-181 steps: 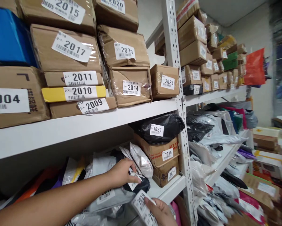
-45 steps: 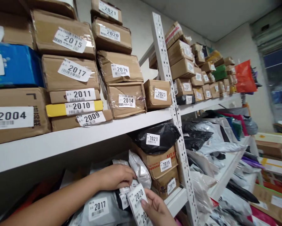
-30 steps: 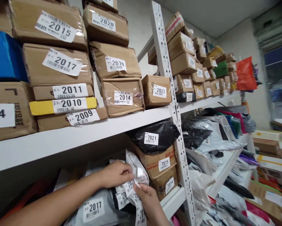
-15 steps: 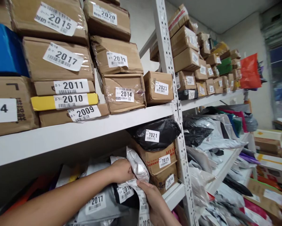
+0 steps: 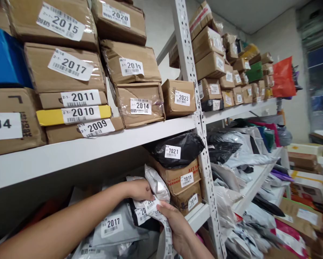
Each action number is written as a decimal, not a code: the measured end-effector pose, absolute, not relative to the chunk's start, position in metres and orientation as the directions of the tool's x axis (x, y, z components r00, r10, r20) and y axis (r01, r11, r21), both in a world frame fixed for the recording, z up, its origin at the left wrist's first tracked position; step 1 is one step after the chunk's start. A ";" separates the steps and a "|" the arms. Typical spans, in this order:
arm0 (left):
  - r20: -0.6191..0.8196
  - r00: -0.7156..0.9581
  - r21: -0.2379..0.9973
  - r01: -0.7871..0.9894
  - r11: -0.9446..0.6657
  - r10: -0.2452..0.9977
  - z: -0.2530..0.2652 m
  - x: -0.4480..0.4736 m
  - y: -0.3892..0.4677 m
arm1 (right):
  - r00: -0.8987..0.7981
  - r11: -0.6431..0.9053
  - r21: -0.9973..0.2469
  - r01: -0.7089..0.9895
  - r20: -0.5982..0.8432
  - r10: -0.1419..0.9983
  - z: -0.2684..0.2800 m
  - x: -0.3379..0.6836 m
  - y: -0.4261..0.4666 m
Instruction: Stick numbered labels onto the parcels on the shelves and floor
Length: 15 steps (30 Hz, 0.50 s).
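My left hand (image 5: 140, 189) is closed, its fingertips pinching the upper end of a strip of white number labels (image 5: 162, 220). The strip passes through my right hand (image 5: 174, 221), thumb on top, and hangs down below it. Right behind both hands stands a shiny white plastic parcel (image 5: 158, 183). Beneath my left wrist lies a grey mailer bag (image 5: 123, 233) with a 2017 label. Between it and the strip shows a black parcel (image 5: 134, 212), its label partly covered by the strip.
A white metal shelf (image 5: 96, 151) above holds numbered cardboard boxes (image 5: 139, 104). Right of my hands, a black bag (image 5: 177, 147) lies on two stacked cartons (image 5: 187, 180) beside a perforated post (image 5: 204, 154). Further right are shelves of mailer bags (image 5: 247, 158).
The label strip has turned and shifted up between my hands, showing more of its upper label. My right hand is slightly further right and lower. The camera view has shifted slightly.
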<state>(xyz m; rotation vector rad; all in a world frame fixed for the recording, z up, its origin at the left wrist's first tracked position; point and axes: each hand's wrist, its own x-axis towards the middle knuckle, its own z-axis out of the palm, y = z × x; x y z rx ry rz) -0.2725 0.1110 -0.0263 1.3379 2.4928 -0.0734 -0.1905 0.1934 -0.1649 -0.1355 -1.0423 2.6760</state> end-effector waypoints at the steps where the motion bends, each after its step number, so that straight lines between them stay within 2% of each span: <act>1: -0.310 -0.513 0.121 0.814 0.568 0.801 -0.026 -0.273 0.110 | -0.960 -0.705 -0.679 -0.206 0.000 0.281 -0.164 -0.190 0.193; 5: -0.330 -0.506 0.169 0.799 0.577 0.797 -0.028 -0.277 0.110 | -0.953 -0.675 -0.708 -0.206 -0.010 0.302 -0.165 -0.193 0.192; 9: -0.303 -0.505 0.186 0.800 0.570 0.808 -0.030 -0.277 0.111 | -0.928 -0.631 -0.734 -0.253 0.000 0.373 -0.176 -0.205 0.190; 15: -0.269 -0.545 0.125 0.797 0.590 0.794 -0.029 -0.277 0.111 | -0.931 -0.602 -0.760 -0.244 0.010 0.365 -0.182 -0.208 0.191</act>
